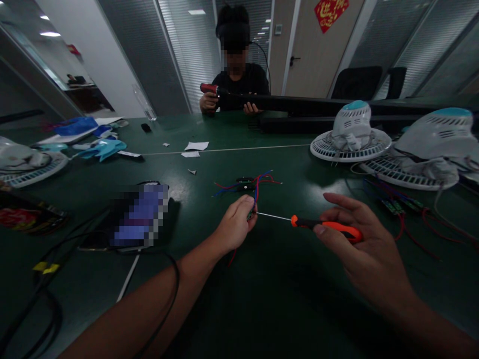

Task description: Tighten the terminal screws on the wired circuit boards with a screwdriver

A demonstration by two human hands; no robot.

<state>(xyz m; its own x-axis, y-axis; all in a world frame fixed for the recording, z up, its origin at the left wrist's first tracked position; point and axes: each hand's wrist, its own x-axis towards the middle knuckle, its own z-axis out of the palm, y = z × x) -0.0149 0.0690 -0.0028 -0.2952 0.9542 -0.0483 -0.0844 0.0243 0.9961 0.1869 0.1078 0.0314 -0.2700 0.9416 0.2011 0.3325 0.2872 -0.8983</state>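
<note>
Between the fingers of my left hand (238, 222) is a small green circuit board (250, 214), mostly hidden, with red and blue wires (257, 187) coming out of it. My right hand (355, 244) grips an orange and black screwdriver (342, 231) by its handle, the index finger raised off it. The shaft points left, and its tip meets the board at my left fingertips. Just beyond my left hand, a small dark part (245, 187) with red and blue wires lies on the green table (292, 279).
White fan housings (352, 132) stand at the right, near several wired circuit boards (402, 204). On the left are a phone-like device (140, 214), black cables (48, 294) and a dark can-like item (30, 212). Across the table, a person (239, 70) holds a red tool (209, 89).
</note>
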